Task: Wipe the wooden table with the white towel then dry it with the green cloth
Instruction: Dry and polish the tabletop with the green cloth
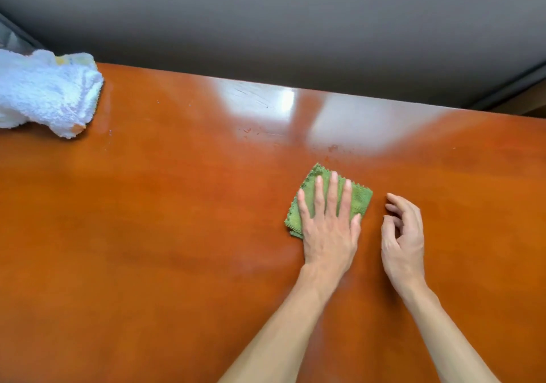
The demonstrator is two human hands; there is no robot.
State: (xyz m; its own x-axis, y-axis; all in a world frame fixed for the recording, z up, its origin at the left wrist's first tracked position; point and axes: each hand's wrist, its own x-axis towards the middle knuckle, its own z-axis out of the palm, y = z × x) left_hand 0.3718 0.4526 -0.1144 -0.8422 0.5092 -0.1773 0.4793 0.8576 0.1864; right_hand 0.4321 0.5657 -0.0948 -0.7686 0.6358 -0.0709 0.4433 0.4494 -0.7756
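Head view: left hand [328,229], fingers flat, presses folded green microfibre cloth [359,200] on glossy orange-brown wooden table [147,220], right hand [403,234] loosely curled, empty; crumpled white terry towel [47,93] far-left; drying underway, next sweep toward droplets.

Head view. I see the left hand [328,229] pressed flat, fingers straight and spread, on the folded green cloth [359,198], which lies on the glossy wooden table [147,220] right of centre. The right hand [403,240] is just beside the cloth, apart from it, fingers loosely curled and holding nothing; whether it touches the table I cannot tell. The crumpled white towel [44,96] sits at the table's far left corner, well apart from both hands. Small droplets [332,148] mark the surface beyond the cloth, under a pale reflection.
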